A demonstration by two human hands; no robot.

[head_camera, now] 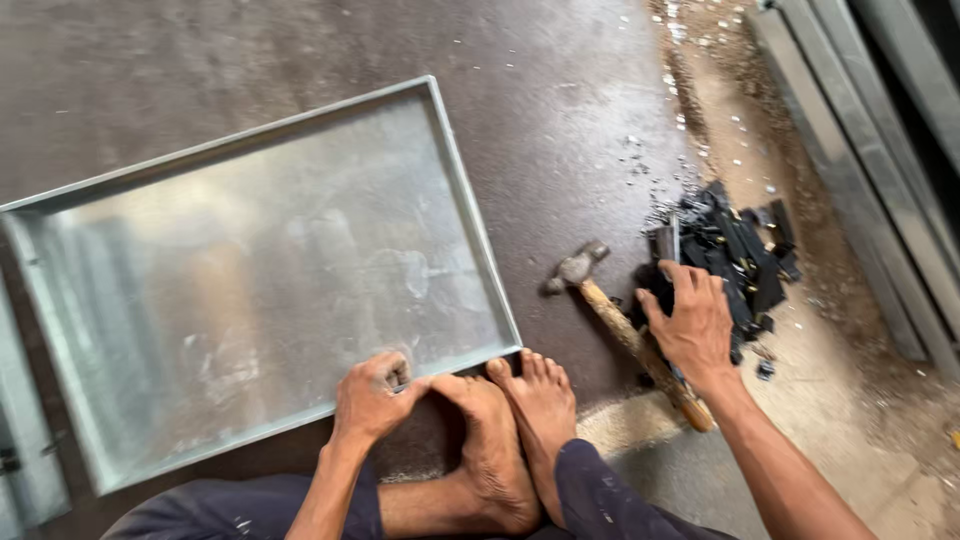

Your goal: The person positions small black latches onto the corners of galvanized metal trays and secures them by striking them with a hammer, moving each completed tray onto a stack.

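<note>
A shallow galvanised sheet-metal tray lies flat on the dark floor in front of me. My left hand is closed on the tray's near rim, close to its right corner, beside my two bare feet. My right hand reaches out to the right, fingers spread, into a heap of small black parts; what its fingers touch is hidden. A hammer with a wooden handle lies on the floor just under and left of that hand.
Long grey metal sections lie along the right side. Small shiny scraps are scattered over the floor near the top right. Another metal piece sits at the left edge.
</note>
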